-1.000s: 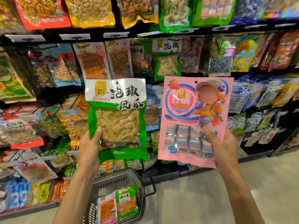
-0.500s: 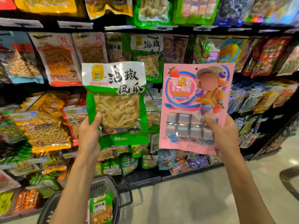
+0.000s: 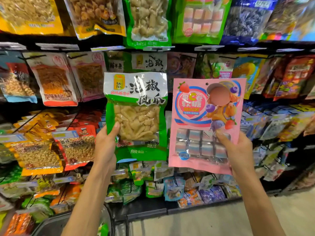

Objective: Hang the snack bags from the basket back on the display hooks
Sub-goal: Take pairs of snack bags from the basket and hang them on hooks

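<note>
Left hand [image 3: 105,147] grips a green-and-white snack bag [image 3: 136,116], right hand [image 3: 238,150] a pink candy bag [image 3: 204,123], both upright, edges nearly touching before the crowded display hooks [image 3: 158,48].

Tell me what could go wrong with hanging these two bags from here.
1. Both hands are full: the left hand pinches the green-and-white chicken-feet pouch low, so its top may flop when aimed at a hook.
2. The pink soft-candy bag has a small hang hole, easy to miss one-handed with the right hand.
</note>
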Motion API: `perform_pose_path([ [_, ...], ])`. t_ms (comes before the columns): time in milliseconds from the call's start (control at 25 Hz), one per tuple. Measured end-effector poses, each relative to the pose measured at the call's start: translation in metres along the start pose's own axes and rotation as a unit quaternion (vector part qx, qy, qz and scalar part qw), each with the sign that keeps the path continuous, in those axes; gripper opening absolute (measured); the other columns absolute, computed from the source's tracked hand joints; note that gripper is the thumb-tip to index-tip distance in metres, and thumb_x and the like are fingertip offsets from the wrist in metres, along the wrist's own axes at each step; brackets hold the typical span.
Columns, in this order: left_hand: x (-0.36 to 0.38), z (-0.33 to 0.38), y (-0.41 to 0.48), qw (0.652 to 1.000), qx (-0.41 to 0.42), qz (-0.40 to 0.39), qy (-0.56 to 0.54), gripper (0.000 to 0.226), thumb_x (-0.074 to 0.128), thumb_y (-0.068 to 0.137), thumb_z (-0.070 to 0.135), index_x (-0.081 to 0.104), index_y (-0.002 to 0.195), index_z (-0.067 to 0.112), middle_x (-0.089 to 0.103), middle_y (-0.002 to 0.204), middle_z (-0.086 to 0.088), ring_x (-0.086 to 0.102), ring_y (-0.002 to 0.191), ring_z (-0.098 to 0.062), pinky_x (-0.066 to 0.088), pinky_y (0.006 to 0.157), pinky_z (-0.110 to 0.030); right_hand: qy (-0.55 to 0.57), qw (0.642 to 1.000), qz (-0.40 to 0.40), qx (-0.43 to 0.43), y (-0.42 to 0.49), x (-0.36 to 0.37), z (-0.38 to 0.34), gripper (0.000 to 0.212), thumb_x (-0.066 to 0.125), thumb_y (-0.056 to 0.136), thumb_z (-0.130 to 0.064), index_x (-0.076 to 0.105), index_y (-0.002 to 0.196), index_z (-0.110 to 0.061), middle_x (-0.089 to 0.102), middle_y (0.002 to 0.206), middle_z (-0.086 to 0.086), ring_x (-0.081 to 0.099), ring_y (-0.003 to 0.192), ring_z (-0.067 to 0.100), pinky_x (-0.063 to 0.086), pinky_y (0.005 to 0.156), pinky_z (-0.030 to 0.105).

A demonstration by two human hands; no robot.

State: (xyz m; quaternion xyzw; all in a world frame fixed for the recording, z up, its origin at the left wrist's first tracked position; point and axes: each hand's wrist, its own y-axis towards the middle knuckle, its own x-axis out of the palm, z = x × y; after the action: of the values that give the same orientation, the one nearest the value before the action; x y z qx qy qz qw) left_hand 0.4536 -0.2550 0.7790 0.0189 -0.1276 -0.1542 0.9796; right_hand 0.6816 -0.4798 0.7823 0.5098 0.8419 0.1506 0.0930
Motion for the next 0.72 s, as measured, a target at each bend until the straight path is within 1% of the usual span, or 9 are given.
perform_pose_path([
  [40, 0.011, 0.000, 0.005, 1.000, 0.004, 0.001, 0.001, 0.024, 0.054, 0.099, 0.028, 0.068, 0.116, 0.018, 0.072, 0.109, 0.003, 0.066, 0.101, -0.008, 0.049, 0.090, -0.033, 0.000, 1.000, -0.007, -0.003, 0.010, -0.004, 0.003, 0.014, 0.067, 0.090, -0.021, 0.067, 0.104, -0.019, 0.072, 0.081, -0.025, 0.066, 0.077, -0.009, 0.047, 0.063, 0.006],
  [120, 0.035, 0.002, 0.016, 1.000, 0.011, 0.011, 0.005, 0.026, 0.053, 0.100, 0.027, 0.066, 0.120, 0.017, 0.071, 0.111, 0.003, 0.065, 0.102, -0.008, 0.048, 0.086, -0.030, 0.002, 1.000, -0.026, -0.004, 0.030, -0.012, 0.009, 0.014, 0.067, 0.090, -0.023, 0.067, 0.103, -0.023, 0.072, 0.084, -0.025, 0.065, 0.079, -0.010, 0.047, 0.064, 0.005],
  [200, 0.062, 0.004, 0.027, 1.000, 0.020, 0.011, 0.015, 0.022, 0.052, 0.100, 0.026, 0.067, 0.114, 0.019, 0.071, 0.107, 0.004, 0.065, 0.098, -0.008, 0.047, 0.083, -0.028, 0.006, 0.999, -0.039, 0.000, 0.051, -0.023, 0.013, 0.014, 0.068, 0.089, -0.027, 0.067, 0.102, -0.029, 0.073, 0.088, -0.020, 0.066, 0.083, -0.008, 0.048, 0.067, 0.008],
  [280, 0.087, 0.005, 0.040, 0.999, 0.026, 0.014, 0.023, 0.020, 0.052, 0.100, 0.025, 0.067, 0.112, 0.019, 0.070, 0.105, 0.003, 0.063, 0.097, -0.010, 0.045, 0.086, -0.031, 0.009, 0.999, -0.047, 0.004, 0.073, -0.033, 0.015, 0.015, 0.069, 0.088, -0.028, 0.067, 0.104, -0.029, 0.073, 0.092, -0.016, 0.066, 0.084, -0.007, 0.047, 0.065, 0.006],
  [400, 0.116, 0.004, 0.057, 0.998, 0.037, 0.031, 0.031, 0.032, 0.053, 0.100, 0.027, 0.062, 0.126, 0.010, 0.068, 0.111, 0.001, 0.062, 0.102, -0.012, 0.046, 0.090, -0.031, 0.011, 0.998, -0.065, 0.002, 0.100, -0.050, 0.021, 0.015, 0.068, 0.090, -0.026, 0.066, 0.104, -0.028, 0.071, 0.095, -0.017, 0.064, 0.079, -0.012, 0.045, 0.062, 0.002],
  [480, 0.127, 0.002, 0.065, 0.998, 0.042, 0.045, 0.028, 0.033, 0.053, 0.100, 0.028, 0.061, 0.128, 0.011, 0.067, 0.112, 0.003, 0.061, 0.105, -0.012, 0.045, 0.090, -0.029, 0.009, 0.997, -0.074, 0.000, 0.112, -0.056, 0.025, 0.015, 0.067, 0.090, -0.024, 0.064, 0.103, -0.031, 0.069, 0.094, -0.020, 0.063, 0.079, -0.015, 0.044, 0.062, 0.001],
  [560, 0.136, 0.000, 0.071, 0.997, 0.048, 0.061, 0.026, 0.032, 0.052, 0.101, 0.026, 0.060, 0.127, 0.011, 0.065, 0.110, 0.005, 0.060, 0.099, -0.007, 0.044, 0.083, -0.023, 0.013, 0.996, -0.083, -0.001, 0.123, -0.061, 0.032, 0.015, 0.068, 0.089, -0.023, 0.064, 0.101, -0.032, 0.069, 0.093, -0.021, 0.063, 0.079, -0.015, 0.045, 0.062, 0.001],
  [640, 0.141, -0.002, 0.073, 0.995, 0.056, 0.076, 0.023, 0.032, 0.051, 0.101, 0.025, 0.059, 0.129, 0.011, 0.064, 0.105, 0.008, 0.058, 0.091, 0.000, 0.042, 0.076, -0.020, 0.015, 0.996, -0.092, 0.001, 0.132, -0.063, 0.037, 0.015, 0.068, 0.089, -0.023, 0.066, 0.102, -0.029, 0.070, 0.093, -0.018, 0.064, 0.080, -0.012, 0.046, 0.063, 0.003],
  [720, 0.140, -0.004, 0.075, 0.994, 0.059, 0.086, 0.026, 0.031, 0.050, 0.101, 0.025, 0.059, 0.129, 0.013, 0.064, 0.103, 0.010, 0.059, 0.093, -0.001, 0.043, 0.076, -0.019, 0.006, 0.995, -0.099, -0.001, 0.140, -0.062, 0.041, 0.017, 0.068, 0.089, -0.024, 0.067, 0.105, -0.025, 0.072, 0.095, -0.015, 0.066, 0.082, -0.008, 0.047, 0.064, 0.005],
])
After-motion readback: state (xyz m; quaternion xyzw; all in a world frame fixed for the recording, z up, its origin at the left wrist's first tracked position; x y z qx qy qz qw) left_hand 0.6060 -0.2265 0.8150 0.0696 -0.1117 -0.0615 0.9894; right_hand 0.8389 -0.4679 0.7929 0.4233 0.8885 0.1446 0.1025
